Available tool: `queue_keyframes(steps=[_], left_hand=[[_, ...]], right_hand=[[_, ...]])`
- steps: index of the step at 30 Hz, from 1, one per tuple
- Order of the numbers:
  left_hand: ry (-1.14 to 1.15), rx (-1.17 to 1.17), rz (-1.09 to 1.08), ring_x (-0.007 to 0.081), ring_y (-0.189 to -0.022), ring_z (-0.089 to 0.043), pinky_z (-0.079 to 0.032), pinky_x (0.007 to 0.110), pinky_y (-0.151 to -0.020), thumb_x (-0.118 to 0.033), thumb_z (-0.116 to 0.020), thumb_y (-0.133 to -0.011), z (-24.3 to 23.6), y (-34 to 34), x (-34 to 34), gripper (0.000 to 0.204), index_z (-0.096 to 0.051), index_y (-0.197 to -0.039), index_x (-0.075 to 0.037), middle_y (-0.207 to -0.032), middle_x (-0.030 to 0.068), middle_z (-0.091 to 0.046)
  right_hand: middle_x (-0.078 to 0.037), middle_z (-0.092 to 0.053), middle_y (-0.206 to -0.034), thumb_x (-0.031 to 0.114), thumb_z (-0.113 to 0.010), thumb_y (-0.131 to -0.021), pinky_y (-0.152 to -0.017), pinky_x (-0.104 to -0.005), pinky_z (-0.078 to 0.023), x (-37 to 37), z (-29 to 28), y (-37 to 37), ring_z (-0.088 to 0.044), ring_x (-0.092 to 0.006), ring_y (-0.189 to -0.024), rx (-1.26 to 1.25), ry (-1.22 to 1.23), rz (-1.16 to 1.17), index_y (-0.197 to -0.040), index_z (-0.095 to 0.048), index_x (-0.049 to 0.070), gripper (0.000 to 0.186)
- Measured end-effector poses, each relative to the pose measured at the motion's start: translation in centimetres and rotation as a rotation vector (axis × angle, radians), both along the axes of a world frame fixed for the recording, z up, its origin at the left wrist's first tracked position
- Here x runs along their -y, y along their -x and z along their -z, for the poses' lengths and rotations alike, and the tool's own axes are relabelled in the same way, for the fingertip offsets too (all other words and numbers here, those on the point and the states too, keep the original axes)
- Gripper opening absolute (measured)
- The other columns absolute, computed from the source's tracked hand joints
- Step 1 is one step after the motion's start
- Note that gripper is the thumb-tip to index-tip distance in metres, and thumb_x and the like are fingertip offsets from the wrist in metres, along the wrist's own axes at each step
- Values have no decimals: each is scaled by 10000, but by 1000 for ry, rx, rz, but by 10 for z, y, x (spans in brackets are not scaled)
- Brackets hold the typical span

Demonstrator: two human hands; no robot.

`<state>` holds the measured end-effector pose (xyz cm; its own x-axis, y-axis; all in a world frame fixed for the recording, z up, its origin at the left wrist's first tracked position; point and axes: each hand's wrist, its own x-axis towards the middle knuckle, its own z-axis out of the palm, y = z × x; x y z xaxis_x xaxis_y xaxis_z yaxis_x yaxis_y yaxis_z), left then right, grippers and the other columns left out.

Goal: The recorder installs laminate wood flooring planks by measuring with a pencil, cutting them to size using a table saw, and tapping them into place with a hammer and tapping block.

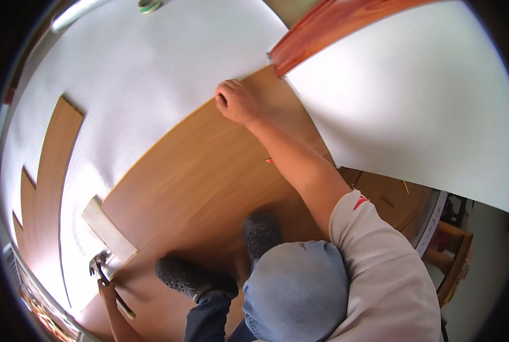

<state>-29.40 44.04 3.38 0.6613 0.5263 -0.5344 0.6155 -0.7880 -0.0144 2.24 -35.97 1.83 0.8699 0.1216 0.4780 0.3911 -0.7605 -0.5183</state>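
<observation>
At the lower left my left hand [107,292] is closed around the handle of a claw hammer [98,263], close under its metal head. The hammer's head is beside a pale rectangular block [109,231], which lies against the end of the laid wood-look floor planks [191,188]. Farther up, my right arm reaches across the planks. My right hand [235,104] rests at their far edge, its fingers curled in; whatever they may hold is hidden. A small red-tipped object [270,161], perhaps a pencil, lies on the planks near my right forearm.
Loose planks [49,188] lie staggered on the white underlay [151,74] at the left. A roll of tape [149,6] is at the top. A white sheet [414,97] and a reddish wooden trim [323,28] are on the right. My dark shoes [194,276] stand on the planks.
</observation>
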Motion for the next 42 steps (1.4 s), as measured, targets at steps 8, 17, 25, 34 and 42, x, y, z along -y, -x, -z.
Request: queue_keyframes(steps=[8,17,25,34,42], left_hand=[[50,152,-160,248,-367,-502,-438,408,-307,-70,-517,-830,-34,-24,58,124,-456,-931,-31,-624,118,-490],[10,91,111,275,-392,-538,-443,438,-337,-12,-504,-815,-44,-44,81,123,-441,-921,-10,-634,158,-531],[39,95,45,257,-392,-536,-438,418,-324,-36,-512,-845,-45,-42,107,125,-460,-956,-10,-653,154,-546],[-12,180,-145,258,-424,-554,-471,400,-353,-129,-531,-887,-22,-37,114,199,-478,-1039,-11,-694,160,-577],[-172,125,167,396,-733,-661,-534,508,-698,-354,-612,-974,-10,-43,112,397,-562,-1024,36,-922,237,-656]], right_hand=[[-57,-628,-873,55,-660,-823,-810,-384,-517,2,4,3,-594,-274,-898,-48,4,20,-838,-567,78,98],[-59,-631,-865,62,-656,-829,-823,-380,-519,2,5,1,-594,-276,-900,-40,11,20,-822,-576,77,82],[-53,-636,-863,62,-653,-831,-816,-381,-522,2,4,2,-598,-277,-894,-23,8,21,-824,-582,81,74],[-55,-630,-840,58,-652,-828,-798,-380,-524,3,4,1,-598,-277,-875,-10,17,34,-809,-580,80,78],[-235,-549,-1383,267,-609,-943,-1151,-466,-356,2,2,28,-472,-374,-1335,-20,287,505,-1302,-569,-44,477]])
